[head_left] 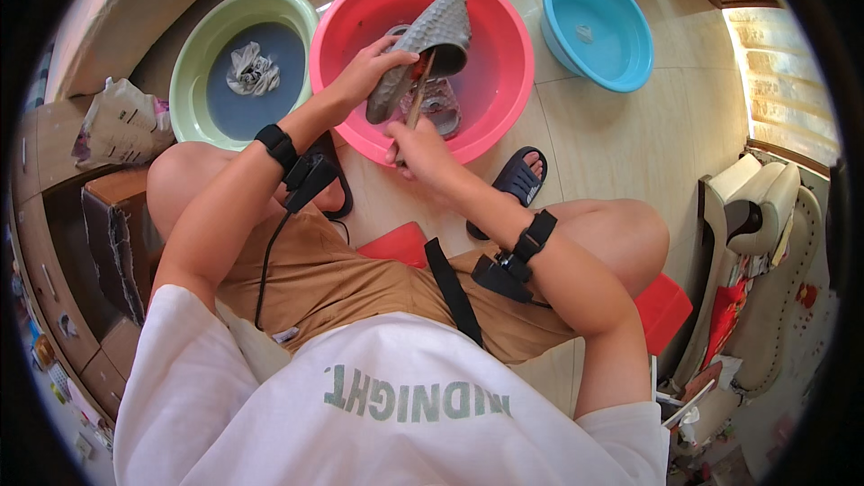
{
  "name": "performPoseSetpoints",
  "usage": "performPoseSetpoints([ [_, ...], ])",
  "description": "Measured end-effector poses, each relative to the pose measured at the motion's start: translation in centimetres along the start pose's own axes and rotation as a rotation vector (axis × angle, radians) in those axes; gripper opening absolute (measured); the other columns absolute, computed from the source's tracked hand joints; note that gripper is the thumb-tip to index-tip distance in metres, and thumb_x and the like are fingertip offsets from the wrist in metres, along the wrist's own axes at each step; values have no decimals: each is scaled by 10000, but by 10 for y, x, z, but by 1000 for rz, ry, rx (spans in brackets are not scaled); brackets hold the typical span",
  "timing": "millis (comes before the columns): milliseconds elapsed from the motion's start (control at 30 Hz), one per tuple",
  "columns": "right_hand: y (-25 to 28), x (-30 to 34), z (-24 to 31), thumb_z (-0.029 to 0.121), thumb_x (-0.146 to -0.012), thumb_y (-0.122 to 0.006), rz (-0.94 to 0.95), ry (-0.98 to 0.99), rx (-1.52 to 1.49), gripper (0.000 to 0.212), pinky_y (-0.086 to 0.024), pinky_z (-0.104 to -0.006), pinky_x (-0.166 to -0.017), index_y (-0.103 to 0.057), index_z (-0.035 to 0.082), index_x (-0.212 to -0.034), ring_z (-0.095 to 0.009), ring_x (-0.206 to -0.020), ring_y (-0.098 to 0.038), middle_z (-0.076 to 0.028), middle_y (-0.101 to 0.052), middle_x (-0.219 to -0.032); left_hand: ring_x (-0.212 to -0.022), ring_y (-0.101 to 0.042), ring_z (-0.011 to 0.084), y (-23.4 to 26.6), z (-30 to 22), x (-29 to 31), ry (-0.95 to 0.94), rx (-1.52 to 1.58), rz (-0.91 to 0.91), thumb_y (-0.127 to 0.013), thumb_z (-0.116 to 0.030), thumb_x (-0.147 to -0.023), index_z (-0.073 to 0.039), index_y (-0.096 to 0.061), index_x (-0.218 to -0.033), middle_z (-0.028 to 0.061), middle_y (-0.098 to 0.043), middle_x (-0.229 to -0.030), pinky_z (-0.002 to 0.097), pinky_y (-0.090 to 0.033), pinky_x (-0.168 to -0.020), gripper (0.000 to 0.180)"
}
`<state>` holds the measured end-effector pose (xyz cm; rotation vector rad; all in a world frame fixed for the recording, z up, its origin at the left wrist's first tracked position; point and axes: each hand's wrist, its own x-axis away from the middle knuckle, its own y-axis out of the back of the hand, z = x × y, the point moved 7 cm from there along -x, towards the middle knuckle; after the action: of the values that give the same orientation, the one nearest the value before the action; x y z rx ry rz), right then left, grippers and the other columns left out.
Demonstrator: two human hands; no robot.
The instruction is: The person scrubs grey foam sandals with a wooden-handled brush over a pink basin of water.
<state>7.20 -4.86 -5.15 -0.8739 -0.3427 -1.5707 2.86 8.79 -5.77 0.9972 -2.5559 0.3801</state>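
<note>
Over the pink basin (513, 81), my left hand (367, 74) grips a grey textured slip-on shoe (443, 22), which is tilted with its opening toward my right side. My right hand (419, 149) is closed round the thin handle of a brush (415, 110). The brush's far end reaches into the shoe's opening, where its head is mostly hidden. Lower in the basin a second grey shoe with holes (441, 110) lies in the water, partly covered by the held shoe and the brush.
At the left stands a light green basin (191, 63) with greyish water and a wad of wet cloth (253, 69). A blue basin (641, 63) of water is at the far right. My slippered feet (520, 178) flank the pink basin. An armchair (765, 207) stands right, a cabinet (45, 243) left.
</note>
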Motion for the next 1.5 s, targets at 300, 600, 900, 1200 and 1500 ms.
performPoseSetpoints([
  [300,26,-21,19,239,-921,-523,-114,24,21,196,-312,-261,-400,-529,47,-960,-117,-456,-419,-56,-541,-701,-1061,-602,147,-5,-1,2,1,51,31,-616,-299,-910,-65,-534,-1358,70,-621,-1174,281,-467,-918,512],
  [600,29,-18,14,213,-883,-530,-113,47,129,238,-406,-319,-471,-569,13,-1006,-155,-578,-560,-89,-605,-707,-1072,-605,155,-1,-1,2,0,37,17,-605,-305,-912,-71,-541,-1341,73,-623,-1181,285,-467,-929,493],
  [900,7,-10,6,160,-877,-553,-90,134,100,210,-469,-334,-563,-550,-48,-906,-197,-605,-615,-116,-609,-715,-1081,-601,160,-1,-1,0,-12,34,7,-612,-312,-911,-60,-536,-1348,83,-622,-1190,287,-465,-931,511],
  [1200,39,-29,12,257,-890,-520,-156,84,115,267,-432,-339,-492,-591,6,-946,-173,-573,-553,-92,-629,-714,-1072,-605,165,-4,-4,4,10,35,30,-620,-321,-913,-51,-529,-1358,79,-623,-1182,281,-471,-914,529],
  [1500,19,-19,-8,199,-878,-525,-54,-13,84,215,-413,-317,-505,-568,1,-951,-155,-547,-528,-89,-628,-725,-1025,-625,198,26,10,-10,-50,3,-209,-723,-383,-845,11,-526,-1353,124,-638,-1161,305,-484,-892,672],
])
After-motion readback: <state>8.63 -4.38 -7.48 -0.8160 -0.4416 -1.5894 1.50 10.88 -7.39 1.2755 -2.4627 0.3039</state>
